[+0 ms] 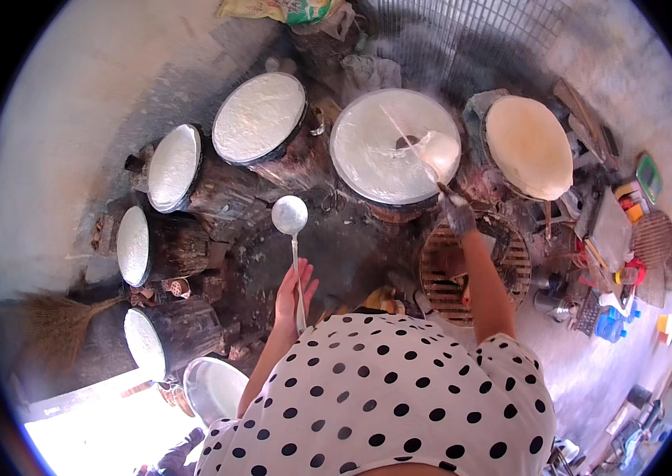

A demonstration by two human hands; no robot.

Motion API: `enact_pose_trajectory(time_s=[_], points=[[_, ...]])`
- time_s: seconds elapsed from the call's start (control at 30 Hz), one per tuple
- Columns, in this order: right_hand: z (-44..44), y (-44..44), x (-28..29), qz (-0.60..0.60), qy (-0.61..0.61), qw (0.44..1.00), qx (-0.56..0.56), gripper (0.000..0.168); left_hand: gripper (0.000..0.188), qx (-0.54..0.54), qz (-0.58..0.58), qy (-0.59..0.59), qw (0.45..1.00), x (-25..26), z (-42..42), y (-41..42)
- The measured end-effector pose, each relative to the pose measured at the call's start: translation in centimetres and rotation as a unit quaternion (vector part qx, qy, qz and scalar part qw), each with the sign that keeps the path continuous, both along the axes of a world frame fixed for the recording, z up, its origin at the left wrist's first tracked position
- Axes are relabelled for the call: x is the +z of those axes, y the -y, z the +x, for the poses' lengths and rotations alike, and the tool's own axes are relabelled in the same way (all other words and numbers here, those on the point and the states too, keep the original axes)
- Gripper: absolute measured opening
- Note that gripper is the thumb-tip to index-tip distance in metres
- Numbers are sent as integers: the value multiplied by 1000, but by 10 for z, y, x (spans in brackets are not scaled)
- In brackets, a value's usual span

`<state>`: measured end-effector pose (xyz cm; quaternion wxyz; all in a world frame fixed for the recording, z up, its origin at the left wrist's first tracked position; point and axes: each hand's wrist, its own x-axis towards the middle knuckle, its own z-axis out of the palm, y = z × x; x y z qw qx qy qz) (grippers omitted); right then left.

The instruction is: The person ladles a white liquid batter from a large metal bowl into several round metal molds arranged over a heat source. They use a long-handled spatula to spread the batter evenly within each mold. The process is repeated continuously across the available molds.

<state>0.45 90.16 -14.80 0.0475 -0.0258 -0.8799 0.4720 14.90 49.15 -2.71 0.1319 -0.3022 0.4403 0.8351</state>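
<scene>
My left hand point(295, 294) holds the long handle of a metal ladle point(290, 215) against its palm, with the fingers extended. The ladle's round bowl points away from me, over the dark floor. My right hand point(459, 215), in a dark, stained glove, is at the near right edge of the middle round griddle point(371, 157). A pale, batter-coated tool point(438, 153) reaches from that hand over the griddle; its exact shape is unclear. A thin pale line runs beside it. Whitish batter coats the griddle, apart from a dark patch near the centre.
More round griddles point(259, 119) with white layers stand on stoves in an arc leftward. A tan flatbread point(529, 147) covers the right one. A slatted round rack point(449, 297) lies below my right forearm. A large basin point(214, 387) and a straw broom point(59, 324) are lower left.
</scene>
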Motion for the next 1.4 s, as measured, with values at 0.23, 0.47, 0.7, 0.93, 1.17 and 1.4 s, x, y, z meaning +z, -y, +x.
enact_pose_trajectory(time_s=[0.23, 0.47, 0.7, 0.93, 1.17, 1.4], points=[[18, 60, -52, 86, -77, 984, -139, 39, 36, -73, 36, 16, 997, 0, -2, 8], [23, 55, -24, -123, -14, 970, -208, 35, 37, -166, 16, 29, 986, 3, -10, 8], [-3, 32, -39, -127, 70, 964, -222, 41, 34, -287, -26, 9, 958, -20, -55, -12], [69, 18, -6, 168, 18, 984, -54, 32, 19, -333, -105, -45, 936, -24, -149, -52], [73, 118, -48, 85, -53, 970, -220, 36, 9, -248, -145, -41, 957, -32, -176, -128], [53, 89, 26, -176, 4, 971, -161, 34, 25, -156, 256, -13, 954, 6, -139, -64]])
